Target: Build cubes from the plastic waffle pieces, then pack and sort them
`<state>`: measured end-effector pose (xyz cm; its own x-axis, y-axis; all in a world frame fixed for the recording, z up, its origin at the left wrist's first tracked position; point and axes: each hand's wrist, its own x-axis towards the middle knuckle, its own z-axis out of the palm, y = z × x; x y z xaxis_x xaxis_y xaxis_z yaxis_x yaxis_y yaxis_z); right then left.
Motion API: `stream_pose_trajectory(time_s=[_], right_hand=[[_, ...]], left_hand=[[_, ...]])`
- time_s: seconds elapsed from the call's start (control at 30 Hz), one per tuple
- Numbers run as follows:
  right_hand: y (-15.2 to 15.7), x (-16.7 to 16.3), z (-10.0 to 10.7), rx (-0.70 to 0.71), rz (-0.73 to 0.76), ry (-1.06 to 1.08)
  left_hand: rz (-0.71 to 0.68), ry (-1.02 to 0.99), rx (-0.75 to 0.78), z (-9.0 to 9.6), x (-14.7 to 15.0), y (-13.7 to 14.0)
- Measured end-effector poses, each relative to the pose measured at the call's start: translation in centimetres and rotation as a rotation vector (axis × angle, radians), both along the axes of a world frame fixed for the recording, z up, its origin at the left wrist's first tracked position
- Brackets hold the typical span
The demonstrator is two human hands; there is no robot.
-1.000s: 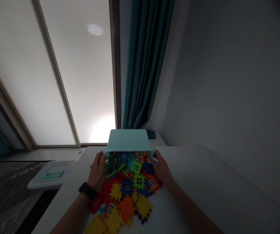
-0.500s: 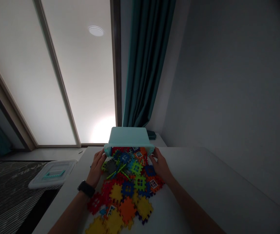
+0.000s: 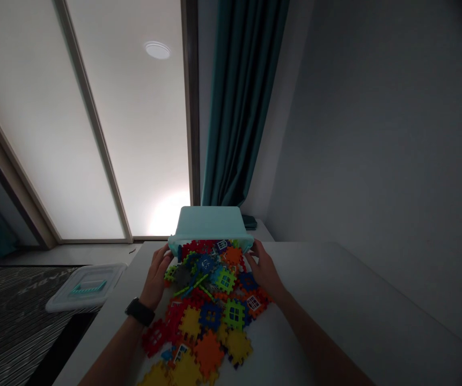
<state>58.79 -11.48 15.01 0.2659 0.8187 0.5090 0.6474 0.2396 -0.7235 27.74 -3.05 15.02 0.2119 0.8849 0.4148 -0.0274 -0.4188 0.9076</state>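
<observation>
A pale teal plastic bin [image 3: 210, 222] lies tipped on its side, its mouth turned toward me. Gripping its left rim is my left hand [image 3: 157, 276], with a dark watch on the wrist. My right hand [image 3: 263, 268] holds the rim on the opposite side, fingers curled at the edge. Out of the bin spreads a heap of interlocking plastic building pieces, among them a green window piece [image 3: 234, 314], an orange piece [image 3: 209, 354], a yellow piece [image 3: 239, 346] and a red piece [image 3: 154, 336]. More pieces show inside the mouth; the bin's depth is hidden.
The pieces lie on a white table [image 3: 319, 300]. Left of it, lower down, rests a clear plastic lid [image 3: 88, 287] with a teal handle. Behind stand a teal curtain [image 3: 234, 107], frosted sliding doors [image 3: 142, 134] and a grey wall [image 3: 375, 134].
The bin's near rim has lifted slightly and its opening shows more of the pieces inside. Several pieces in the heap have shifted toward me. Both hands stay on the rim.
</observation>
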Motion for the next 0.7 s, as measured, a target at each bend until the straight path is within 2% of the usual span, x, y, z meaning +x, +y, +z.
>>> stream_pose_trajectory(time_s=[0.4,0.7], right_hand=[[-0.9,-0.4,1.0,0.012,-0.029,-0.006],[-1.3,-0.2,-1.2,-0.022,-0.040,0.031]], left_hand=[[-0.007,0.003,0.030,1.2,-0.2,-0.5],[0.018,0.091,0.043,0.3,0.3,-0.1]])
